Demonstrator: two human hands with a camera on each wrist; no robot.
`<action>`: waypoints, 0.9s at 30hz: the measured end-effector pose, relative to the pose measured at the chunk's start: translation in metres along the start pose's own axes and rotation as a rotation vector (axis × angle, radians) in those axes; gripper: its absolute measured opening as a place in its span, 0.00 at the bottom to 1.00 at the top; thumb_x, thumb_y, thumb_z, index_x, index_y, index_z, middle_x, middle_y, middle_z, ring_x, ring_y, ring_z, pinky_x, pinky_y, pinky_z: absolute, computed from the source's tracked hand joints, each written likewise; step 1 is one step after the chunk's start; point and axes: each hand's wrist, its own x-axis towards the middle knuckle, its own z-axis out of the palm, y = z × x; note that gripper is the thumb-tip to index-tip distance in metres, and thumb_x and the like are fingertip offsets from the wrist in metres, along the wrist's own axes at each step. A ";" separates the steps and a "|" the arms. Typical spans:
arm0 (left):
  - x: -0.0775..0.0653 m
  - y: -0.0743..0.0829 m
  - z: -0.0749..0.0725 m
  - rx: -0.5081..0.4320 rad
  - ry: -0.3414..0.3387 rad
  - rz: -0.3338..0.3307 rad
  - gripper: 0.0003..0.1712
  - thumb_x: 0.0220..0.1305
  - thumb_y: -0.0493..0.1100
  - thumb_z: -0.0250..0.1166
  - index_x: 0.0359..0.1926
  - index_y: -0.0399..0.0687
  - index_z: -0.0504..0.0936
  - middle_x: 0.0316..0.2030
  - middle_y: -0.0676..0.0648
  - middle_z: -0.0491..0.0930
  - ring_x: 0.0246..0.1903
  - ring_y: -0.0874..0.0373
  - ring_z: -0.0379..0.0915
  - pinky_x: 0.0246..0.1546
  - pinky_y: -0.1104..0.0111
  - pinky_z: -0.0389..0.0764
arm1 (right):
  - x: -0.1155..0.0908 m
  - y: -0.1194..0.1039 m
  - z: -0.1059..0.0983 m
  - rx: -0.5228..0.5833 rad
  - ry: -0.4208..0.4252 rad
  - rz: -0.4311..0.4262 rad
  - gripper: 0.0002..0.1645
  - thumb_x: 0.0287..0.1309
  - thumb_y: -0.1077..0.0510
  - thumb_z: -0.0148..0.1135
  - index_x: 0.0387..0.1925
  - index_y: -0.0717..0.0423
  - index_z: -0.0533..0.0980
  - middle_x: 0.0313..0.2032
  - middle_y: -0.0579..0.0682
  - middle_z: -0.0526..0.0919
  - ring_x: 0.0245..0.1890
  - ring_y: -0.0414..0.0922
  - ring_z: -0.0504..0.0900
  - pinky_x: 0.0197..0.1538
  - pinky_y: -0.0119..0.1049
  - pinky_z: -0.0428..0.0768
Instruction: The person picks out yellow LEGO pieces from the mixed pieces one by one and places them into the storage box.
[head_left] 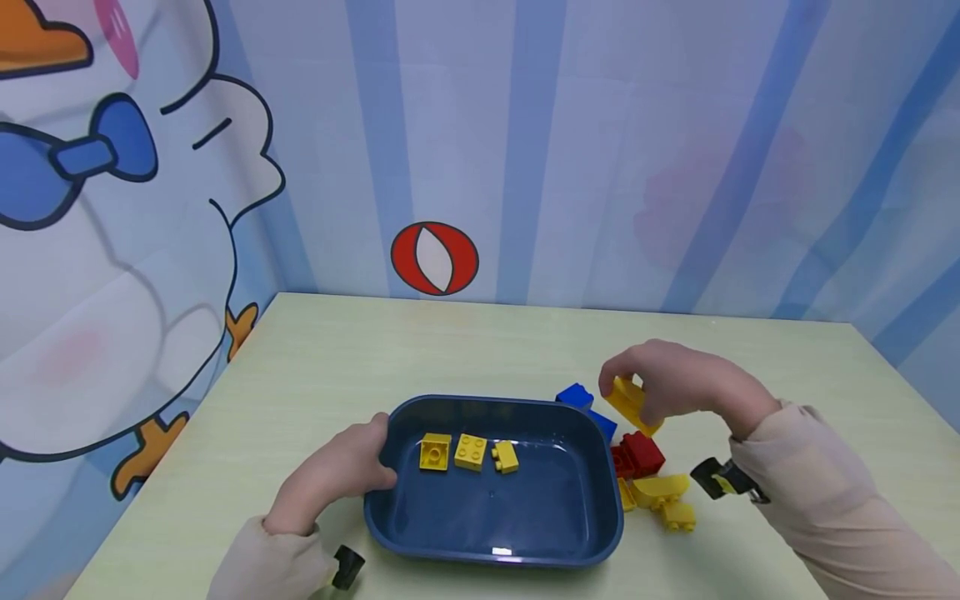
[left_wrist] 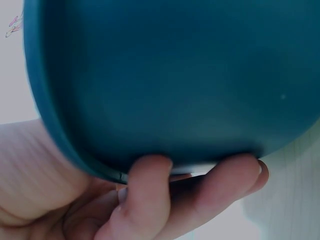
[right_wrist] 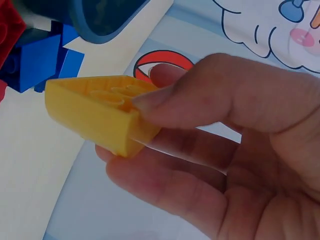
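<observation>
A dark blue tray stands on the table with three yellow bricks inside, in a row toward its back left. My left hand grips the tray's left rim; in the left wrist view its fingers curl against the tray wall. Right of the tray, my right hand holds a longer yellow brick above the table, pinched between thumb and fingers. Under and in front of that hand lie blue bricks, red bricks and several yellow bricks, close to the tray's right side.
The pale table reaches back to a striped blue cloth backdrop printed with a cartoon figure and a red ball. Dark clip-like pieces sit at both sleeves.
</observation>
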 end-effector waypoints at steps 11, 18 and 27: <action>0.001 0.000 0.000 0.007 -0.003 0.008 0.43 0.51 0.32 0.65 0.63 0.20 0.53 0.52 0.29 0.71 0.34 0.50 0.70 0.33 0.64 0.74 | 0.001 -0.024 -0.001 -0.041 -0.005 -0.072 0.27 0.31 0.78 0.69 0.36 0.52 0.80 0.37 0.47 0.79 0.36 0.48 0.75 0.29 0.33 0.78; 0.001 -0.001 0.000 0.008 0.001 0.013 0.43 0.51 0.32 0.65 0.63 0.19 0.53 0.51 0.29 0.72 0.33 0.51 0.70 0.32 0.64 0.73 | 0.006 -0.038 0.002 -0.080 -0.018 -0.134 0.27 0.34 0.76 0.71 0.38 0.51 0.80 0.38 0.46 0.79 0.36 0.46 0.74 0.32 0.34 0.78; 0.000 -0.002 0.000 0.003 -0.005 0.017 0.44 0.51 0.32 0.65 0.64 0.19 0.52 0.52 0.29 0.72 0.33 0.51 0.70 0.32 0.64 0.72 | 0.013 -0.054 0.009 -0.063 -0.041 -0.125 0.26 0.34 0.75 0.72 0.37 0.49 0.80 0.38 0.45 0.78 0.39 0.47 0.73 0.32 0.33 0.78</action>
